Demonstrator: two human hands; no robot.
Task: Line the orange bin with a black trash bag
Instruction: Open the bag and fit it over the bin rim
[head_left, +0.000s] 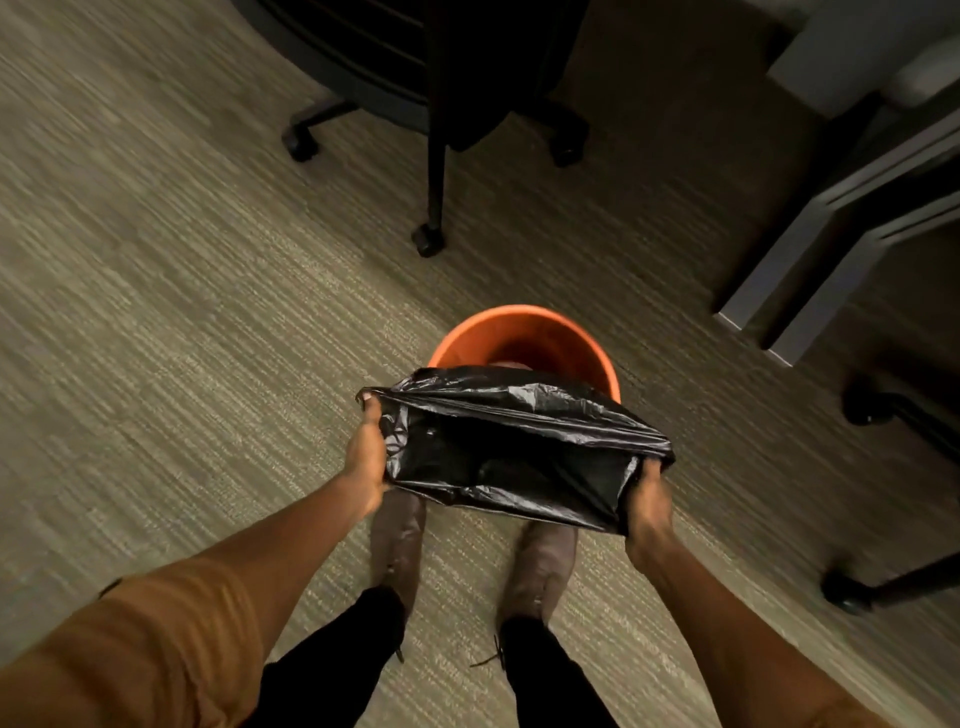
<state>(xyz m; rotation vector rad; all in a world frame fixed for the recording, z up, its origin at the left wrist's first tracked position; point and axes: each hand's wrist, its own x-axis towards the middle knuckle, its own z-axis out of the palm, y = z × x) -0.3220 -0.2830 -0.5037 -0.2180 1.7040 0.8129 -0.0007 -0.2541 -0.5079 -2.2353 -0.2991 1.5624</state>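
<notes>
A black trash bag (511, 447) is held open above an orange bin (524, 338) on an office carpet (182, 312).

The left hand (366, 457) and right hand (647, 506) each have their fingers clamped on opposite ends of the bag's mouth, stretching it wide just in front of the bin, over the person's shoes (397, 540) (the bin's near rim is hidden behind the plastic). The film looks thin, light and limp, likely slippery and easy to tear, so the hem is the sensible place to grip. The rigid bin should hold its shape as the hem is folded over its rim.
</notes>
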